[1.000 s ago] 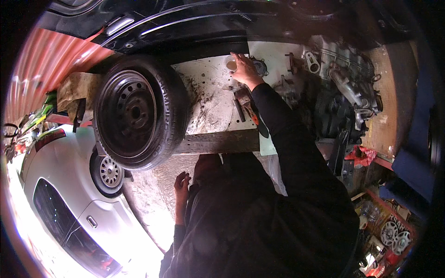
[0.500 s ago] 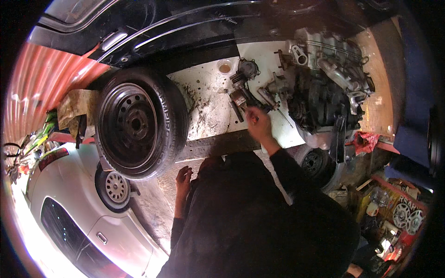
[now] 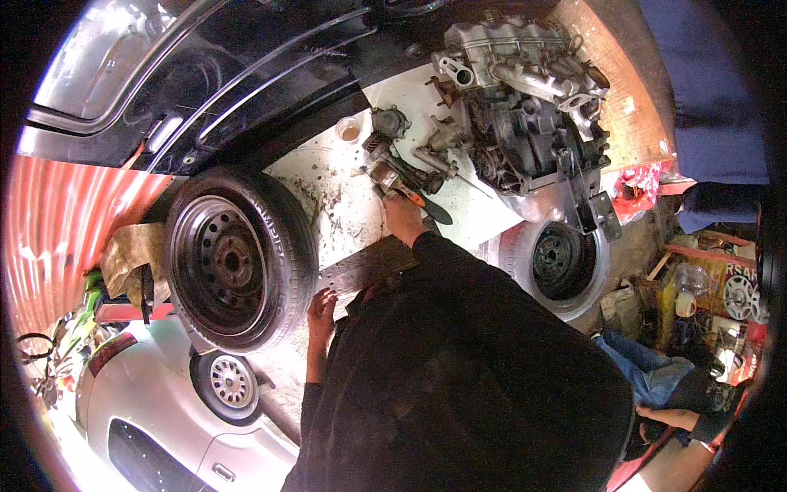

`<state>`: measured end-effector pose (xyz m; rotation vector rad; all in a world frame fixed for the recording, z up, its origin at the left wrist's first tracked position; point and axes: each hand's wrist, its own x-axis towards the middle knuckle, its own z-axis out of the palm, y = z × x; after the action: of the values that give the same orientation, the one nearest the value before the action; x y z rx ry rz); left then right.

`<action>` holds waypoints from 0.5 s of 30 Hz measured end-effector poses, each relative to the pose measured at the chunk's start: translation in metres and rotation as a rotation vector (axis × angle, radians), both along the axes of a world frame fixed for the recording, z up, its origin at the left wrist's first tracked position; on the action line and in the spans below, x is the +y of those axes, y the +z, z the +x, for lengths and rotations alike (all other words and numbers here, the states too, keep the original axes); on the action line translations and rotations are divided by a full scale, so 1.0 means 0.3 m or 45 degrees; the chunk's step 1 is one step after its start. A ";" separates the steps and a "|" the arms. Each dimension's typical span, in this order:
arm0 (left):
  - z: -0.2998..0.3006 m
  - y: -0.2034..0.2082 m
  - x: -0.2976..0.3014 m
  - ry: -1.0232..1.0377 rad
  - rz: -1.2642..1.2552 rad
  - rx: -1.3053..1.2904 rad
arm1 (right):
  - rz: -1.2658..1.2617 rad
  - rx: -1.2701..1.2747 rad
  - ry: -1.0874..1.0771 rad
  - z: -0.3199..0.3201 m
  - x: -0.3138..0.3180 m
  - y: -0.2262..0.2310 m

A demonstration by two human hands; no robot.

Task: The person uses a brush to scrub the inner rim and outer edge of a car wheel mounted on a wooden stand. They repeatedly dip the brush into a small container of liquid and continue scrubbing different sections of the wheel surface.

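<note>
My right hand (image 3: 402, 220) is closed on a tool with an orange-and-black handle (image 3: 420, 202), whose exact kind I cannot make out. It is low over a white, grease-stained worktop (image 3: 332, 184), beside a dirty metal engine part (image 3: 381, 160) with a round flanged housing (image 3: 391, 123). Further right are a bracket-like metal piece (image 3: 443, 143) and a thin rod (image 3: 474, 186). Nearer and to the left, my left hand (image 3: 322, 310) hangs beside the tyre with loosely bent fingers, nothing visible in them.
A car engine (image 3: 533, 123) stands at the right. Left is a wheel with a black steel rim (image 3: 221, 258); another wheel (image 3: 553, 261) lies below the engine. A cup (image 3: 348, 129) sits behind the parts. A silver car (image 3: 164, 402) is lower left; a person in jeans (image 3: 648, 366) is lower right.
The view has shifted, with the engine and worktop now further left and higher. My right hand has turned near the metal part, bringing the orange-and-black handle into sight. My left hand stays by the tyre.
</note>
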<state>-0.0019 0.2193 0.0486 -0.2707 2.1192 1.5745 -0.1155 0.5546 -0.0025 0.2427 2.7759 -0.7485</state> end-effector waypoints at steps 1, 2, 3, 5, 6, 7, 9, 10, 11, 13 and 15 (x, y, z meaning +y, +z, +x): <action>0.013 0.002 -0.006 0.009 -0.014 -0.015 | -0.078 0.072 -0.079 -0.004 -0.012 -0.003; 0.022 0.010 -0.002 0.009 -0.024 -0.033 | -0.152 0.143 -0.167 -0.001 -0.017 -0.031; 0.037 0.001 -0.006 0.042 -0.050 -0.056 | -0.224 0.216 -0.252 -0.005 -0.020 -0.052; 0.056 -0.012 -0.025 0.048 -0.017 -0.032 | -0.695 -0.127 -0.433 -0.032 -0.037 -0.095; 0.072 -0.012 -0.027 0.071 -0.001 -0.026 | -0.926 -0.315 -0.503 -0.042 -0.054 -0.053; 0.086 -0.005 -0.036 0.074 -0.023 -0.053 | -1.200 -0.465 -0.537 -0.022 -0.055 -0.008; 0.102 -0.001 -0.031 0.096 -0.016 -0.086 | -1.408 -0.433 -0.426 0.024 -0.060 -0.010; 0.107 0.000 -0.026 0.105 -0.012 -0.102 | -1.433 -0.406 -0.385 0.059 -0.046 -0.009; 0.117 -0.002 -0.026 0.110 0.007 -0.100 | -1.291 -0.364 -0.339 0.088 -0.041 0.014; 0.132 -0.009 -0.028 0.116 0.041 -0.093 | -1.013 -0.274 -0.251 0.143 -0.016 0.066; 0.135 -0.008 -0.017 0.129 0.047 -0.115 | -0.919 -0.248 -0.235 0.187 0.035 0.149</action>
<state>0.0387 0.2143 0.0463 -0.4345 2.0340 1.6254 -0.0595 0.5653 0.0423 0.3952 2.1461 -1.6022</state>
